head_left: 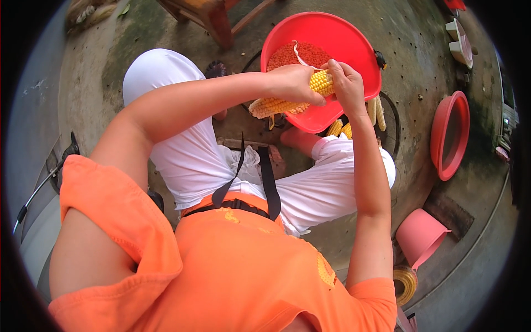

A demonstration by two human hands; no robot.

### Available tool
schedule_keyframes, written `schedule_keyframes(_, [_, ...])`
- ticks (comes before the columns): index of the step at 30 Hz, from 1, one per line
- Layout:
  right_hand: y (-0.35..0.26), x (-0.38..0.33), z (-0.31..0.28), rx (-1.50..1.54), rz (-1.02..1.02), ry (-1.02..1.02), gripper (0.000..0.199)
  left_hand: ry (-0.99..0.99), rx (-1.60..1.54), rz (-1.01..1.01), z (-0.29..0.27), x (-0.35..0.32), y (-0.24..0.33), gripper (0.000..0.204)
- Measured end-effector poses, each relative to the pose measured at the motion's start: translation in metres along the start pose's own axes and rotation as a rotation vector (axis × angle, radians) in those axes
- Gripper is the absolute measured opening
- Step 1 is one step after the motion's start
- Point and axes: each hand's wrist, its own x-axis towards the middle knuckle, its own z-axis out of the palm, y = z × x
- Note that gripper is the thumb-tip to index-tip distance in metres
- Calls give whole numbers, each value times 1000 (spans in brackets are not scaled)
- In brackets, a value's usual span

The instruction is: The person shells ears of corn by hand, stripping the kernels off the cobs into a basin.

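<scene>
A yellow corn cob is held slantwise over the near part of a red basin. My left hand is closed round its middle from above, covering part of the kernels. At the cob's right end, my right hand is closed with thumb and fingers bent; what lies under its fingertips is partly hidden. A thin pale strand of husk curls up from between the hands. Loose orange-red kernels lie inside the basin on its left side.
More corn cobs lie beside the basin, near my right knee. A wooden stool stands beyond. To the right are a red tub, a pink bucket and a coiled yellow roll. White containers sit farther off.
</scene>
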Motion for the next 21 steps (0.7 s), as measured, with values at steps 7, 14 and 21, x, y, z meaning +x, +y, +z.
schedule_keyframes(7, [-14,-7,-8,29,39,-146,29,-64,-65,-38,-3,6,-4,54])
schedule_keyframes(14, [-8,-3,-1,42,147,-109,33,-60,10,-102,1,4,-9,52])
schedule_keyframes(21, [21,4,1,-136,-190,-52,32,-13,31,-36,1,-1,4,48])
